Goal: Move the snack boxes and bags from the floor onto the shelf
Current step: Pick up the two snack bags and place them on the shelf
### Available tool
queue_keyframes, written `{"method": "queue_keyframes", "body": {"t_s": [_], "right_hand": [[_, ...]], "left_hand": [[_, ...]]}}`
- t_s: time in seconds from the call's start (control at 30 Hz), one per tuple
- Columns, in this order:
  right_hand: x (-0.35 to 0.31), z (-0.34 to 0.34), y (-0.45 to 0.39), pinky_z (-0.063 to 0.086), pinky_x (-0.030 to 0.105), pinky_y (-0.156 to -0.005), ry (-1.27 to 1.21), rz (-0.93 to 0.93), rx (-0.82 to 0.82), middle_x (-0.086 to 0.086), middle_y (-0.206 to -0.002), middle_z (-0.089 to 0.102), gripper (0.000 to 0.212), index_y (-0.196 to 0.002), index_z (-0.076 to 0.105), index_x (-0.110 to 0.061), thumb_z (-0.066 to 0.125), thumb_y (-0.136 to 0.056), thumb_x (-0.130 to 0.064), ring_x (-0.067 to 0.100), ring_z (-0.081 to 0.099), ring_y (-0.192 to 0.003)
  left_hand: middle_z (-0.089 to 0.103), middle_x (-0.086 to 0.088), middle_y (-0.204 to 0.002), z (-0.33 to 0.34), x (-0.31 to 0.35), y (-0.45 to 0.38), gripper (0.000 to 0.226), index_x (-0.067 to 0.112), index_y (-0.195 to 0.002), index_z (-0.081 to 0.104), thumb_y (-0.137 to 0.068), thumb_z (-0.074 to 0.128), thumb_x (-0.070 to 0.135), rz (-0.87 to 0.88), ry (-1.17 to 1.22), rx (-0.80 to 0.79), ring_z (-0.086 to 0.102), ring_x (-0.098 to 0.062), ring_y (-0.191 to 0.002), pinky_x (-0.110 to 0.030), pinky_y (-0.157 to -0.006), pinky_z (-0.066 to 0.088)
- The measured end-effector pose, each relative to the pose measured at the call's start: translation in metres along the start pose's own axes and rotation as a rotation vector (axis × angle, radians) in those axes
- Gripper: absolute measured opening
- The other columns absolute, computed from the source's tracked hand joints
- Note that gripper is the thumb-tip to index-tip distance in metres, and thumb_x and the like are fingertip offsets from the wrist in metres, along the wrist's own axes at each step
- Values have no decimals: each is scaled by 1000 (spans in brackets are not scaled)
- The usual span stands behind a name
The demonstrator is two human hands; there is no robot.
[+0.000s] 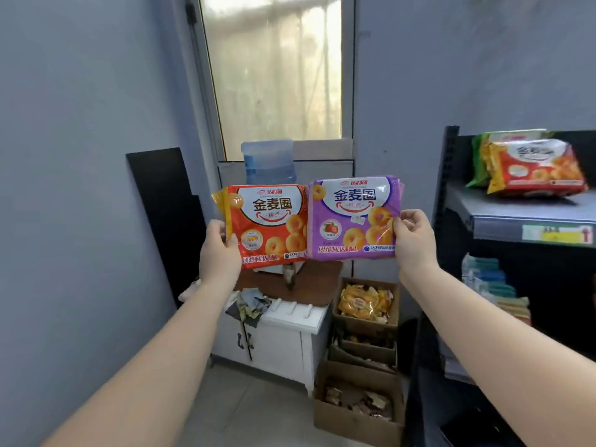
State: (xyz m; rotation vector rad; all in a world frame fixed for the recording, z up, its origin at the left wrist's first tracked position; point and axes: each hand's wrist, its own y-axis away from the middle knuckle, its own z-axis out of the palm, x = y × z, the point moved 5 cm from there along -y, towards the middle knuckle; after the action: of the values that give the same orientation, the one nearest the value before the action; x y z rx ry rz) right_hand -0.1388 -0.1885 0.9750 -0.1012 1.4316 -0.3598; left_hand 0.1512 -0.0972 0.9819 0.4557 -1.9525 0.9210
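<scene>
Holding both bags up front, left hand point(219, 250) pinching the orange bag point(269, 225), right hand point(414, 241) pinching the purple bag point(353, 217), with the shelf point(516, 217) off right, nearer the right hand.

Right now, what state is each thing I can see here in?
Red-orange snack bag: held up, left hand gripping its edge.
Purple snack bag: held up, pinched by right hand.
Stacked red and green snack bags: lying on the grey metal shelf.
Top brown cardboard box: open, holding wrapped snacks.
</scene>
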Motion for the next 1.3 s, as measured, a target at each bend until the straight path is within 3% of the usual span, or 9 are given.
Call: {"method": "queue_keyframes", "body": {"t_s": [0.33,0.43,0.57,0.7,0.83,0.97,1.07,1.2,1.3], "right_hand": [[-75,-157,-47,57,38,-74,8,-123,254,7,-105,63,10,-101,47,-19,44,-98,-28,23,65,-93],[-90,-213,-71,55,34,-70,22,-149,339,8,-103,63,10,-101,48,-18,45,-98,-27,22,64,-90],[-101,-284,-108,53,38,-80,12,-167,403,-2,-88,59,9,-100,48,-17,44,-98,-24,19,60,-91],[-107,-345,-155,50,33,-71,-59,-184,427,-2,-84,60,16,-81,49,-25,47,-97,-20,14,58,-75],[-106,-391,-197,50,33,-68,-63,-164,402,-2,-83,61,17,-80,49,-26,46,-97,-21,15,59,-73],[-92,-414,-223,51,31,-66,-43,-154,386,-1,-83,62,18,-80,48,-25,46,-97,-21,14,59,-72],[-69,-415,-230,49,29,-62,-32,-123,359,2,-83,60,20,-79,47,-24,46,-97,-15,13,57,-69],[-42,-389,-232,49,33,-62,-17,-37,198,4,-81,59,19,-81,46,-21,42,-99,-14,17,58,-69],[-41,-365,-232,50,33,-64,206,-93,166,7,-89,61,15,-87,48,-17,39,-99,-16,18,59,-75]], "left_hand": [[56,-6,-103,112,129,27,7,16,-97,38,-99,40,23,150,209,-117,60,-24,-92,-36,-74,50],[58,-10,-105,164,166,40,6,15,-98,38,-100,40,21,154,277,-163,58,-21,-89,-35,-74,49],[56,-5,-100,245,207,53,5,17,-98,39,-100,40,21,126,302,-225,60,-22,-87,-29,-68,48],[56,-6,-99,327,242,64,5,15,-96,39,-100,38,18,106,318,-268,60,-26,-89,-32,-72,50],[57,-8,-101,399,265,71,7,13,-94,39,-100,38,18,66,313,-327,59,-23,-87,-28,-63,49],[57,-12,-107,447,260,73,3,11,-96,42,-98,41,14,-35,213,-374,55,-26,-91,-31,-68,49],[58,-17,-116,457,252,72,3,12,-97,44,-97,44,15,-108,252,-339,59,-32,-101,-42,-85,53],[57,-14,-119,449,257,71,12,10,-103,44,-96,48,19,-101,244,-356,54,-22,-92,-27,-62,47],[54,-12,-125,442,264,75,33,5,-122,46,-95,51,24,-52,213,-446,50,-17,-95,-29,-74,42]]}}
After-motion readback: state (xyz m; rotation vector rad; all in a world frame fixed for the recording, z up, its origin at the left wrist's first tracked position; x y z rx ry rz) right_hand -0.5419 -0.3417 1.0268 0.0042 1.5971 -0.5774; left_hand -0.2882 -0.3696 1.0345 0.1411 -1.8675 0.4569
